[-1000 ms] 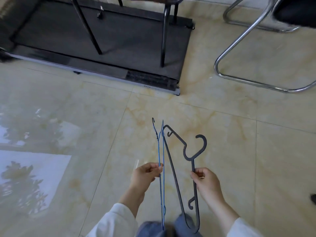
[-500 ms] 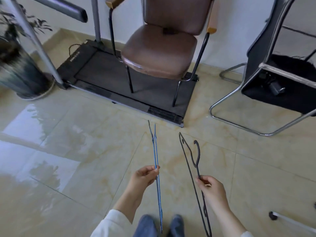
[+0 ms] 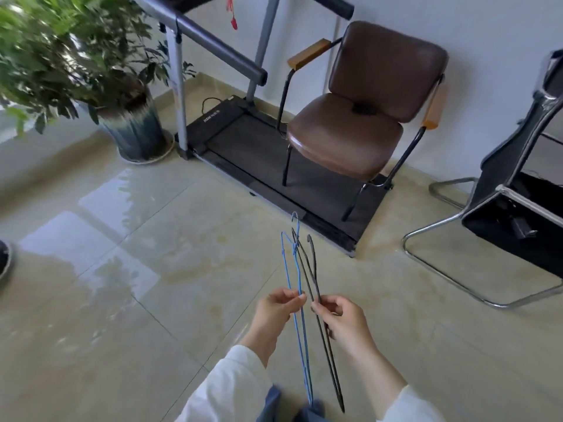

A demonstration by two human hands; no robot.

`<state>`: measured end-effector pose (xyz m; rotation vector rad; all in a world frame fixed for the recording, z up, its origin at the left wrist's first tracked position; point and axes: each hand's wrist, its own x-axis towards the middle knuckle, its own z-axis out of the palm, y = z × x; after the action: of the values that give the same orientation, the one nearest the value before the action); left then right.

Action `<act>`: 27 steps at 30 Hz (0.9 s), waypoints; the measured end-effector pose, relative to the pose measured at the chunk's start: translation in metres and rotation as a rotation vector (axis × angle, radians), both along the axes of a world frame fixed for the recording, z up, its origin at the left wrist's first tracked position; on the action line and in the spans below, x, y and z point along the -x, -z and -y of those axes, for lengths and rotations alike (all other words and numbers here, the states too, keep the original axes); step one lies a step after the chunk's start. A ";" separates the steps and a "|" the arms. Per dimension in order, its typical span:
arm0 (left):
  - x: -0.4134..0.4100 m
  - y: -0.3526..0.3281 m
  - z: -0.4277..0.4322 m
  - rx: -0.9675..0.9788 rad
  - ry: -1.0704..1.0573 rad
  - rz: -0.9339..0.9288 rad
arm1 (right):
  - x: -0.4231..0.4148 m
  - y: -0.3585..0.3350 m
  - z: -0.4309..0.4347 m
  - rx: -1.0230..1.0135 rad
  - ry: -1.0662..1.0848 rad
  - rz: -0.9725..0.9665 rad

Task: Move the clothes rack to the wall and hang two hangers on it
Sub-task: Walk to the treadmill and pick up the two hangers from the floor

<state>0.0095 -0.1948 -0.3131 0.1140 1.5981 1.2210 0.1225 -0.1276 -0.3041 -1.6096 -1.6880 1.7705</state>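
A thin blue wire hanger (image 3: 291, 271) is pinched in my left hand (image 3: 275, 309), low in the middle of the view. It points away from me, seen almost edge-on. Right beside it, my right hand (image 3: 344, 319) grips a black plastic hanger (image 3: 310, 269), also edge-on. The hook ends of both hangers nearly touch above the tiled floor. My two hands are close together. No clothes rack is in view.
A brown padded chair (image 3: 350, 132) stands on a black treadmill (image 3: 243, 138) by the white wall. A potted plant (image 3: 134, 129) stands at the left. A chrome-framed black chair (image 3: 511, 208) stands at the right. Glossy floor tiles (image 3: 152, 284) spread before me.
My view has tilted up from the floor to the wall, chair and plant. My hands have drawn together, so the two hangers now lie side by side and edge-on.
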 end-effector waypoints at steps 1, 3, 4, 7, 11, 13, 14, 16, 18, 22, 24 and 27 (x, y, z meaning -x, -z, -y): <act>0.002 -0.006 0.006 -0.004 -0.025 -0.002 | 0.004 -0.006 0.006 0.011 -0.038 -0.004; 0.004 -0.016 0.021 -0.019 -0.091 0.003 | 0.010 -0.018 0.020 0.033 -0.133 -0.015; 0.004 -0.021 0.027 -0.027 -0.119 0.004 | 0.011 -0.023 0.024 0.043 -0.173 -0.023; 0.002 -0.030 0.048 -0.030 -0.230 -0.006 | 0.019 -0.038 0.037 0.092 -0.292 -0.037; -0.009 -0.036 0.075 -0.049 -0.367 -0.012 | 0.022 -0.047 0.054 0.160 -0.444 -0.049; -0.019 -0.036 0.090 -0.055 -0.440 -0.019 | 0.020 -0.049 0.061 0.180 -0.514 -0.060; -0.025 -0.036 0.097 -0.057 -0.473 -0.026 | 0.019 -0.050 0.065 0.180 -0.555 -0.051; -0.038 -0.037 0.118 -0.046 -0.526 -0.035 | 0.015 -0.054 0.077 0.178 -0.666 -0.019; -0.046 -0.035 0.135 -0.039 -0.556 -0.030 | 0.013 -0.056 0.088 0.186 -0.735 -0.007; -0.064 -0.042 0.188 -0.047 -0.679 0.006 | 0.012 -0.070 0.130 0.154 -0.925 0.033; -0.072 -0.045 0.211 -0.051 -0.736 0.002 | 0.012 -0.077 0.151 0.126 -1.007 0.054; -0.084 -0.057 0.265 -0.039 -0.847 -0.031 | 0.015 -0.087 0.202 0.102 -1.138 0.076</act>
<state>0.0931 -0.4597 -0.2557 -0.5793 1.6996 1.8865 0.1073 -0.3301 -0.2170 -0.6862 -2.9048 2.2066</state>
